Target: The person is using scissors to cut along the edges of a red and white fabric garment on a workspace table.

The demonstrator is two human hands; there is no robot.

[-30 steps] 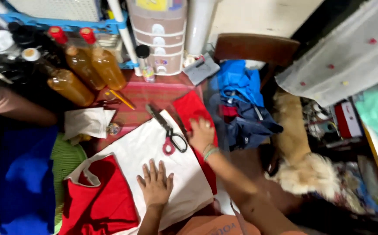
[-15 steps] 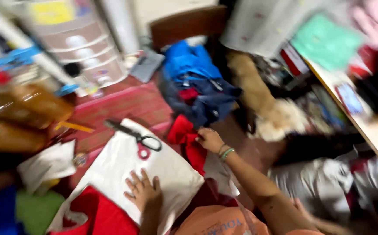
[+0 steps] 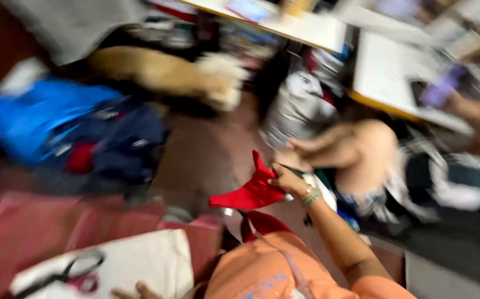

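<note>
Frame heavily motion-blurred. Right hand raised above the floor, its grip pinched on one end of a red cloth piece; the cloth hangs out to the left of the grip, one corner pointing up just beside the fingers, the rest trailing down-left, clear of the floor. Green band at the right wrist.

Left hand: only fingertips visible at the bottom edge, lying on the near edge of a white fabric panel. Cannot tell whether that grip is spread or curled.

Scissors with red handles lie on the white panel, left of the left hand, well apart from the red cloth.

Blue and dark bag pile on the floor at upper left.
</note>
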